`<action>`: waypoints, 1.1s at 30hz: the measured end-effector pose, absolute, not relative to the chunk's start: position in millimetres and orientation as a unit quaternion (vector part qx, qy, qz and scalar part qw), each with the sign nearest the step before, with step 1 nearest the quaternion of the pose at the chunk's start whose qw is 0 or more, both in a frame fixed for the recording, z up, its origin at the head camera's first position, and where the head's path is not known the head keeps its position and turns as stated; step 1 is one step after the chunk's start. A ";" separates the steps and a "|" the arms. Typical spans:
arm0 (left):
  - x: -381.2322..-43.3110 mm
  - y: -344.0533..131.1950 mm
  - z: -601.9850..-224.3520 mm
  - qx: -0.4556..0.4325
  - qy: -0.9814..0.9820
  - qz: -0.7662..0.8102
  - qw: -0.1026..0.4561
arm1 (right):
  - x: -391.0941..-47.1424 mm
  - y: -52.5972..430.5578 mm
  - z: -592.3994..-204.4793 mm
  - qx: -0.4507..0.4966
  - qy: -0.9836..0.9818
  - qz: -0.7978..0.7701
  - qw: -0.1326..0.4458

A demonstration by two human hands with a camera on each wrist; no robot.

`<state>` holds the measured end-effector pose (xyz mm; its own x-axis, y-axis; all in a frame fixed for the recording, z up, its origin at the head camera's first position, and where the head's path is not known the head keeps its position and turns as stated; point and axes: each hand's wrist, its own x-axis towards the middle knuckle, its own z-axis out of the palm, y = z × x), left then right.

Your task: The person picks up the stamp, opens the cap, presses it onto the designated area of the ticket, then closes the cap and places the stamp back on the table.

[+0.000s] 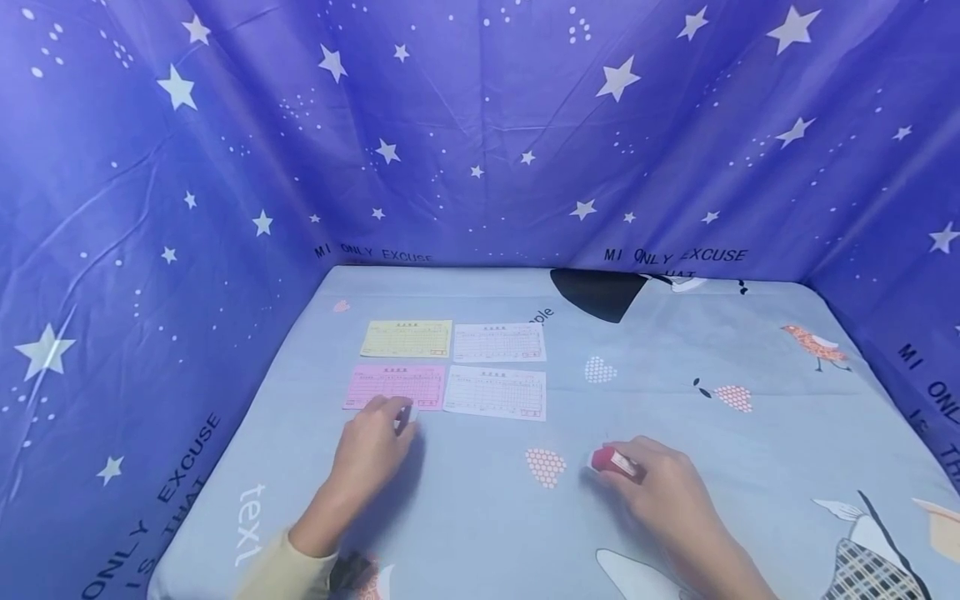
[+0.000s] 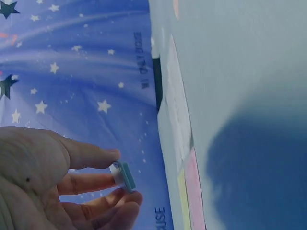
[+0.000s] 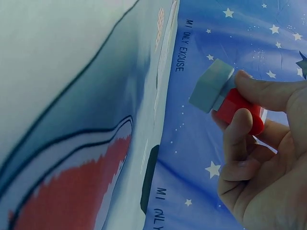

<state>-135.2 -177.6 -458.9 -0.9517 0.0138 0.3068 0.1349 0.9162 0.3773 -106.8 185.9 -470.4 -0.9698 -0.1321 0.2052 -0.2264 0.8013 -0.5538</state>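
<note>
My left hand (image 1: 369,450) is over the near edge of the pink form (image 1: 375,385), pinching a small pale translucent cap-like piece (image 2: 125,176) between thumb and fingers. To the right, my right hand (image 1: 666,482) grips a red stamp (image 3: 240,106) with a pale grey block at its far end. A yellow form (image 1: 406,339) lies behind the pink one. Two white forms lie beside them, one at the back (image 1: 498,342) and one nearer (image 1: 495,392). All the forms carry printed grids and a small red box in the lower right corner.
The table is covered with a light blue cloth (image 1: 480,517) printed with hearts, birds and leaves. Purple-blue star-patterned curtains (image 1: 480,125) enclose the back and both sides. The forms lie on the left half of the table, close together.
</note>
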 end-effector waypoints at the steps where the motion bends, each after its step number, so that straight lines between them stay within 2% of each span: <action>1: -135.1 -174.6 -457.9 -0.042 -0.966 -0.205 0.151 | -107.3 185.2 -470.2 0.093 -0.946 0.301 0.075; 11: -133.9 -146.1 -449.5 -0.060 -0.948 -0.286 0.130 | -111.9 178.1 -466.2 0.072 -0.942 0.325 0.048; 19: -132.0 -128.3 -444.1 -0.101 -0.926 -0.337 0.141 | -114.1 171.6 -461.0 0.053 -0.936 0.348 0.015; 33: -125.7 -112.2 -439.6 -0.128 -0.907 -0.381 0.128 | -111.6 166.9 -460.7 0.059 -0.920 0.382 0.064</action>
<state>-125.7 -112.2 -439.6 -0.9344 0.1353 0.3294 0.3300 0.6768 0.6580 -111.6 166.9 -460.7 -0.9850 -0.0597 0.1618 -0.1567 0.7012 -0.6956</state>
